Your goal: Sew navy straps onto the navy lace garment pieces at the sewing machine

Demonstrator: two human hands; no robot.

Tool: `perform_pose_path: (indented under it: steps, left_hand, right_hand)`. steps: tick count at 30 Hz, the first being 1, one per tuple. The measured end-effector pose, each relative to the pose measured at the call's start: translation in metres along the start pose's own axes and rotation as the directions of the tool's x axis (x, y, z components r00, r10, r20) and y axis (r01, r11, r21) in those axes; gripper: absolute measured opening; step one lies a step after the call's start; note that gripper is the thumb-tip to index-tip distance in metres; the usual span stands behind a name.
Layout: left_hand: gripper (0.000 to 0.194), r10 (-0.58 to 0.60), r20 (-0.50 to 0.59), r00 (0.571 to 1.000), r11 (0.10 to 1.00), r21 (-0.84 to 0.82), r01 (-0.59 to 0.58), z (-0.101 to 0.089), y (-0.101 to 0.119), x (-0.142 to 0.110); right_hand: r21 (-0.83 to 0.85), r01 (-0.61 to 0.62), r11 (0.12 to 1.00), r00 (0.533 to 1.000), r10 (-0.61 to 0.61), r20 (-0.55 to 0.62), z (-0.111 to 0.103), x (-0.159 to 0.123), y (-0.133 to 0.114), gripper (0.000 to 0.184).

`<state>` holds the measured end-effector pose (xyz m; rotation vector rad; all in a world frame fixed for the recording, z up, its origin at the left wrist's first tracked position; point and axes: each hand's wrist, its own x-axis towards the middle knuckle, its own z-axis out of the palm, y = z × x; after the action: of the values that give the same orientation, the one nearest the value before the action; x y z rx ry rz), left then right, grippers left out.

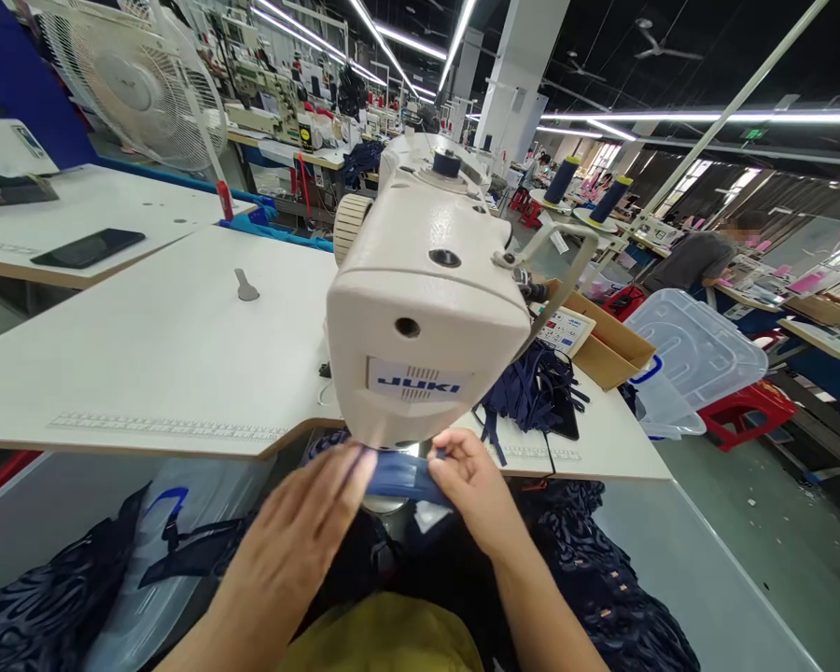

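Observation:
A navy blue fabric strip [400, 474] stretches between my two hands, just below the head of a white JUKI sewing machine [427, 299]. My left hand [315, 518] lies over the strip's left end, its fingers pressed together on it. At the other end, my right hand [470, 481] pinches the strip between thumb and fingers. A small white piece [430, 515] shows under the strip, too blurred to name. The machine head hides the needle and presser foot. Dark patterned fabric [588, 560] hangs down to the right, beyond my right forearm.
Navy straps [532, 385] are heaped right of the machine, before a cardboard box [606, 341]. A grey metal piece [246, 286] lies on the white table [154, 345]. Further left are a phone [88, 247] and a fan [130, 84]. A clear plastic bin [696, 350] stands right; a person [696, 257] sits beyond.

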<state>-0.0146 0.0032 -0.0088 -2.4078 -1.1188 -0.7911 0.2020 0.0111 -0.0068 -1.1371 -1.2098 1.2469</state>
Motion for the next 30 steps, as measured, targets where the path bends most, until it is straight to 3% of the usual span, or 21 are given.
perform_pose_path:
  steps: [3,7,11,14,18,24,30]
  left_hand:
    - [0.047,0.153,0.001,0.988,0.979,-0.132,-0.152,0.011,0.001,0.000]
    - [0.044,0.098,0.050,0.994,0.979,-0.187,-0.087,0.019,0.002,0.000]
    - [0.042,0.083,-0.006,0.997,0.976,-0.201,-0.083,0.020,-0.001,-0.002]
    - [0.043,0.062,-0.032,0.998,0.975,-0.209,-0.067,0.020,-0.001,-0.003]
    - [0.045,-0.028,0.012,1.000,0.965,-0.260,0.030,0.018,0.004,-0.004]
    - [0.046,-0.075,0.014,0.997,0.972,-0.224,0.077,0.017,0.009,-0.005]
    - [0.046,-0.135,0.008,0.991,0.961,-0.242,0.133,0.018,0.012,-0.004]
  right_hand:
    - [-0.236,0.062,0.970,0.996,-0.077,-0.052,0.018,0.006,0.005,0.020]
    - [-0.504,0.201,0.840,0.978,-0.206,0.047,0.009,0.003,-0.003,0.020]
    - [-0.534,0.266,0.802,0.963,-0.205,0.173,-0.004,-0.002,-0.011,0.028]
    - [-0.541,0.297,0.787,0.955,-0.231,0.189,-0.003,0.001,-0.010,0.025]
    - [-0.586,0.334,0.738,0.942,-0.245,0.228,0.001,0.011,-0.011,0.018]
    - [-0.673,0.354,0.649,0.934,-0.214,0.285,0.003,0.020,-0.017,0.022]
    - [-0.706,0.331,0.626,0.944,-0.212,0.255,0.004,0.018,-0.015,0.020]
